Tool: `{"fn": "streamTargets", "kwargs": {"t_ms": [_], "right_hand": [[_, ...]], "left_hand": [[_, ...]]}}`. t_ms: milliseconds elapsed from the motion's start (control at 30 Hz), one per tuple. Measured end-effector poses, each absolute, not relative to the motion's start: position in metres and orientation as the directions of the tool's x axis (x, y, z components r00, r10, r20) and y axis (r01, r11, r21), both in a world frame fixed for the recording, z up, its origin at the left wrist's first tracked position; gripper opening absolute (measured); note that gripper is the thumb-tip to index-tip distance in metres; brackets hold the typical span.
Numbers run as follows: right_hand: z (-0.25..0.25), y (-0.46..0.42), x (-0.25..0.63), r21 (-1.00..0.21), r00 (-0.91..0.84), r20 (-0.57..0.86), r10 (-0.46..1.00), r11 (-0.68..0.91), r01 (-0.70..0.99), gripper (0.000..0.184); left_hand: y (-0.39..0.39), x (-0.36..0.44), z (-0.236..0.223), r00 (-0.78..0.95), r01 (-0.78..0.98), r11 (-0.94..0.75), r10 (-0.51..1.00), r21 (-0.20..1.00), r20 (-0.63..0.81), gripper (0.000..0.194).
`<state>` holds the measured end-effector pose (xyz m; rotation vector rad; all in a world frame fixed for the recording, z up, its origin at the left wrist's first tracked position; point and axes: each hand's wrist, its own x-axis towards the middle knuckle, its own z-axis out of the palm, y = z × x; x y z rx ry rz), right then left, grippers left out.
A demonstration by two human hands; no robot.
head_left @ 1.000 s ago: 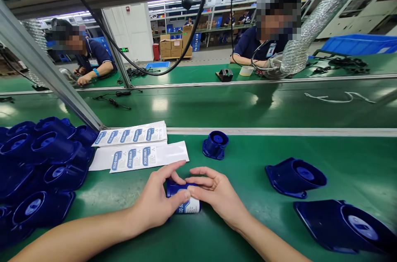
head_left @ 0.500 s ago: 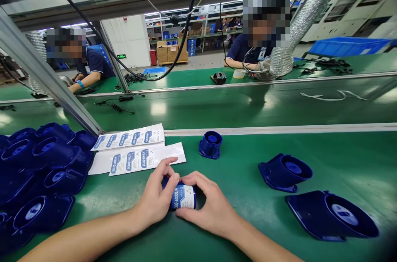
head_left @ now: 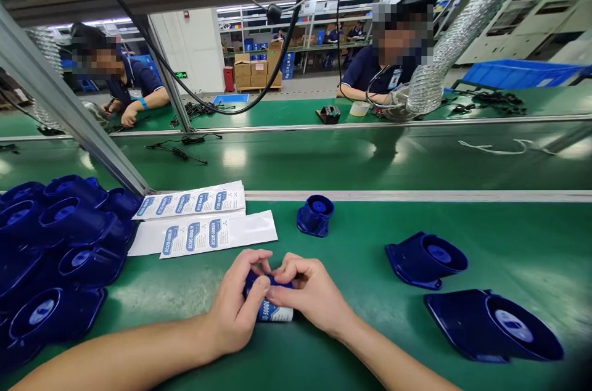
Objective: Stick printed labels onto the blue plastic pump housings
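Note:
Both my hands grip one small dark blue plastic part [head_left: 271, 308] lying on the green bench, with a white printed label wrapped on its near side. My left hand [head_left: 238, 304] curls round its left end, thumb on top. My right hand [head_left: 309, 295] presses its fingers on the right end and top. Just beyond my hands lie label sheets [head_left: 213, 234] with blue printed stickers. A small blue part [head_left: 315, 215] stands behind them.
A heap of blue housings [head_left: 55, 243] fills the left of the bench. Two larger blue housings [head_left: 425, 258] [head_left: 494, 326] lie at right. A slanted metal post [head_left: 74, 113] rises at left. Across the green belt [head_left: 324, 160], two people work at the far bench.
My hands have turned the blue part between them, so the label has rolled from the top down to its near side. My fingers have closed tighter over it.

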<state>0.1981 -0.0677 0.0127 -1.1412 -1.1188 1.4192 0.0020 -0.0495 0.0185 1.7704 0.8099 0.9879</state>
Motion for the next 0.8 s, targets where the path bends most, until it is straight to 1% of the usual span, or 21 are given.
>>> {"fn": "streamTargets", "kwargs": {"t_ms": [67,167,233,267,300,333,367,400,433,467,500,567,667,800], "right_hand": [[0.012,-0.065,0.198,-0.992,-0.072,-0.086,0.994,-0.092,-0.082,0.041],[0.014,-0.066,0.2,-1.0,-0.035,-0.025,0.999,-0.025,0.015,0.04],[0.017,-0.07,0.202,-0.997,-0.042,0.031,0.999,0.034,0.074,0.03],[0.017,-0.073,0.203,-0.985,-0.068,0.098,0.993,0.106,0.133,0.026],[0.016,-0.076,0.203,-0.952,-0.112,0.195,0.974,0.216,0.218,0.035],[0.016,-0.08,0.202,-0.881,-0.172,0.311,0.935,0.351,0.316,0.051],[0.014,-0.082,0.201,-0.773,-0.241,0.421,0.874,0.485,0.408,0.066],[0.013,-0.085,0.199,-0.653,-0.303,0.505,0.808,0.587,0.478,0.073],[0.012,-0.087,0.196,-0.565,-0.343,0.548,0.763,0.64,0.521,0.069],[0.013,-0.088,0.193,-0.541,-0.352,0.55,0.757,0.644,0.54,0.061],[0.014,-0.089,0.19,-0.563,-0.344,0.525,0.778,0.621,0.545,0.055],[0.019,-0.088,0.185,-0.666,-0.312,0.434,0.845,0.534,0.52,0.048],[0.026,-0.085,0.183,-0.794,-0.264,0.328,0.907,0.417,0.443,0.051],[0.028,-0.082,0.184,-0.902,-0.231,0.236,0.944,0.301,0.31,0.057]], "left_hand": [[-0.049,0.002,0.017,0.466,0.076,-0.331,0.846,0.941,0.26,0.034],[-0.046,0.001,0.016,0.478,0.046,-0.258,0.854,0.965,0.205,0.037],[-0.042,0.0,0.015,0.484,0.043,-0.207,0.86,0.977,0.161,0.04],[-0.04,0.0,0.015,0.487,0.044,-0.184,0.862,0.982,0.14,0.042],[-0.039,-0.001,0.014,0.493,0.046,-0.17,0.861,0.984,0.125,0.043],[-0.038,-0.001,0.014,0.503,0.048,-0.162,0.856,0.986,0.117,0.045],[-0.038,-0.002,0.013,0.513,0.048,-0.161,0.851,0.986,0.114,0.047],[-0.038,-0.002,0.013,0.523,0.048,-0.165,0.845,0.985,0.116,0.048],[-0.039,-0.003,0.013,0.53,0.05,-0.174,0.839,0.984,0.121,0.049],[-0.04,-0.003,0.013,0.533,0.054,-0.182,0.837,0.982,0.126,0.05],[-0.041,-0.004,0.014,0.531,0.06,-0.188,0.838,0.98,0.129,0.05],[-0.043,-0.004,0.014,0.515,0.075,-0.203,0.847,0.976,0.136,0.05],[-0.045,-0.004,0.015,0.491,0.089,-0.234,0.856,0.968,0.161,0.048],[-0.045,-0.004,0.014,0.491,0.077,-0.288,0.844,0.955,0.215,0.047]]}}
